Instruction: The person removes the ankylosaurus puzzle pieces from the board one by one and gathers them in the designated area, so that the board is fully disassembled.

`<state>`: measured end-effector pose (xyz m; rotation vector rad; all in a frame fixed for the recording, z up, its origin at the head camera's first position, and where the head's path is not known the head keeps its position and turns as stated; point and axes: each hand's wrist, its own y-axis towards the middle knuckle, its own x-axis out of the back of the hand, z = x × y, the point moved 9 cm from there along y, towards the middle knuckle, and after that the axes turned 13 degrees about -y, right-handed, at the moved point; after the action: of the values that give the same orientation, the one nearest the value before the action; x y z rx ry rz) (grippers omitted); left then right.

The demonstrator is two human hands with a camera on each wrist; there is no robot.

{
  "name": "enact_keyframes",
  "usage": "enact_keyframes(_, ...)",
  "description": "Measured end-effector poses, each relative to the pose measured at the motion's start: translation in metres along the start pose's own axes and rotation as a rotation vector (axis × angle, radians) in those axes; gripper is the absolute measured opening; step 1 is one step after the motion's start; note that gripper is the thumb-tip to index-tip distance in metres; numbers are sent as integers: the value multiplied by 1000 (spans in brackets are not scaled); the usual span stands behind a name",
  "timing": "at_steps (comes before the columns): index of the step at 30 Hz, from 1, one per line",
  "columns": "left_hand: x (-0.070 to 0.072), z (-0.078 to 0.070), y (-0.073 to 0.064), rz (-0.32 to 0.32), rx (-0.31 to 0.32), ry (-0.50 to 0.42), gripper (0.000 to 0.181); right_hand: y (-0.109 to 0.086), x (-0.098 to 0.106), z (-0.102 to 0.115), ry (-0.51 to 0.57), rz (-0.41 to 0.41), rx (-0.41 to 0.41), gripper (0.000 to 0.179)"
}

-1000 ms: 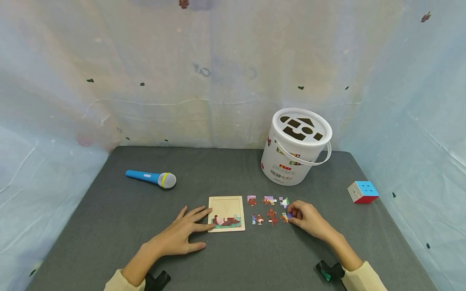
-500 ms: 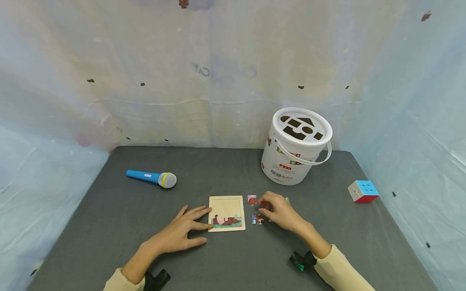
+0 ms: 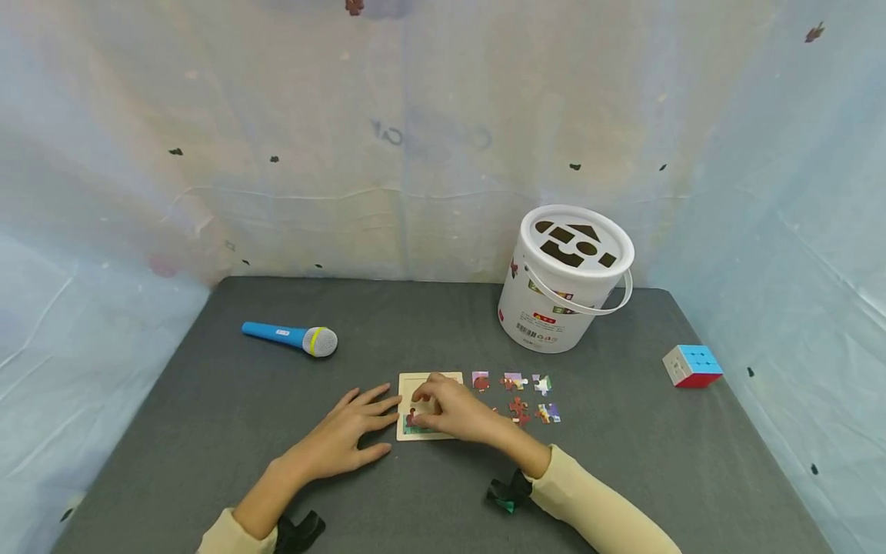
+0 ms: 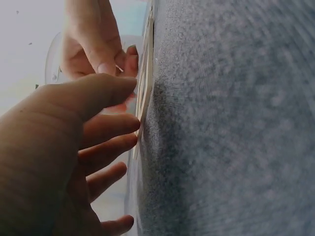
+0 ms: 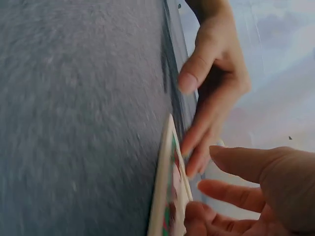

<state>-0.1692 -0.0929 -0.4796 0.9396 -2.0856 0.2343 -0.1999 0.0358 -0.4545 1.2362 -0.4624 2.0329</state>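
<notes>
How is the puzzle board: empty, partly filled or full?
The puzzle board is partly filled: picture low down, bare wood above, loose pieces beside it; the right hand hides part.

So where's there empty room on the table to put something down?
Bare gray table shows between the blue microphone and the white bucket, between the loose puzzle pieces and the cube, and on the near side of the puzzle board. It's crowded at the board: the left hand is at its edge, the right hand over it, pieces close beside.
</notes>
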Motion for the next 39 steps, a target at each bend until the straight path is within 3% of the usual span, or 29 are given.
enact_keyframes(4,-1,2,-2,-24,-15,34,56,3,-11,0,-79,17,-49,32)
enact_keyframes(9,-3,8,-6,-24,23,44,65,4,-13,1,-133,-4,-77,29)
enact_keyframes(27,-3,11,-5,-12,53,5,69,3,-13,2,-179,-10,-85,25)
enact_keyframes(39,-3,11,-5,-37,21,20,69,5,-14,2,-165,-20,-80,22)
